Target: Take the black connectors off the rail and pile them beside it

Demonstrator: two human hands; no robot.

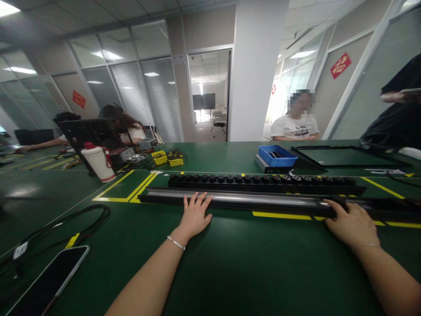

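The person's left hand (194, 215) lies flat on the green table mat (237, 263), fingers spread, with the fingertips touching the near edge of a long black rail with a shiny silver strip along its top (250, 199). The right hand (351, 224) rests further along the same rail, fingers draped loosely over its near edge and not closed around it. Neither hand pinches or lifts anything.

The rail lies flat across the mat, running from left to right over the yellow floor-style marking lines (283, 215). Just behind it, parallel and close, sits a long black strip carrying a row of round black sockets (263, 180). Judging by this, the two long parts are laid out side by side but not yet joined; the work looks to be at an early stage, with the rail only steadied under both hands.

Further back stand a blue plastic bin (278, 156), two small yellow trays (167, 159) and a white jug with a red lid (98, 163). A dark phone (49, 281) lies near the left forearm. Other people sit beyond the table.
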